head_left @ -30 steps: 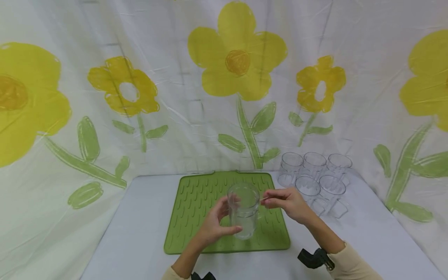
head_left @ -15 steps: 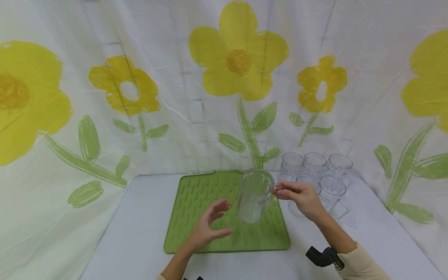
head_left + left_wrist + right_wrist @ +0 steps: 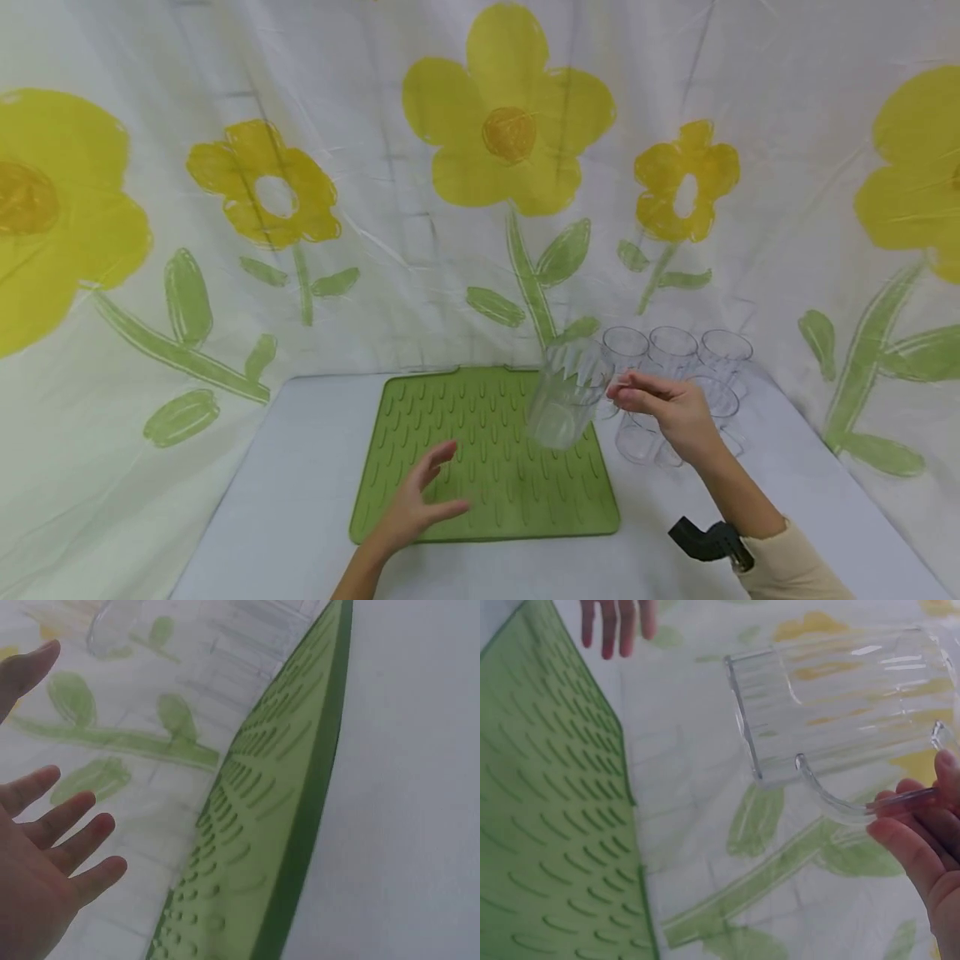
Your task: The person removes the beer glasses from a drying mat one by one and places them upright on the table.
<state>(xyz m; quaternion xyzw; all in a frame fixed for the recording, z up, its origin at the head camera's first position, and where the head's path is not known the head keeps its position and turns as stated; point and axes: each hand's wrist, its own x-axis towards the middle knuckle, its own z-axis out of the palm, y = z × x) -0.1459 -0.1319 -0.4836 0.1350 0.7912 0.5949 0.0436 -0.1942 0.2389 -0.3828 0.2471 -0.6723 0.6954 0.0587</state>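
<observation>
My right hand pinches the handle of a clear mug between thumb and fingers. In the head view the mug hangs tilted over the right back part of a green ridged drying mat. The right wrist view shows the see-through body of the mug and its curved handle well above the mat. My left hand is over the mat's front left, thumb and fingers spread, holding nothing. Its spread fingers also show in the left wrist view, beside the mat.
Several clear mugs stand grouped at the back right of the white table; the right hand and held mug partly cover them. Behind the table hangs a white curtain with yellow flowers.
My left hand has let go of the mug and drawn back toward the front left. My right hand has carried the mug up and right, toward the other mugs, tilting it.
</observation>
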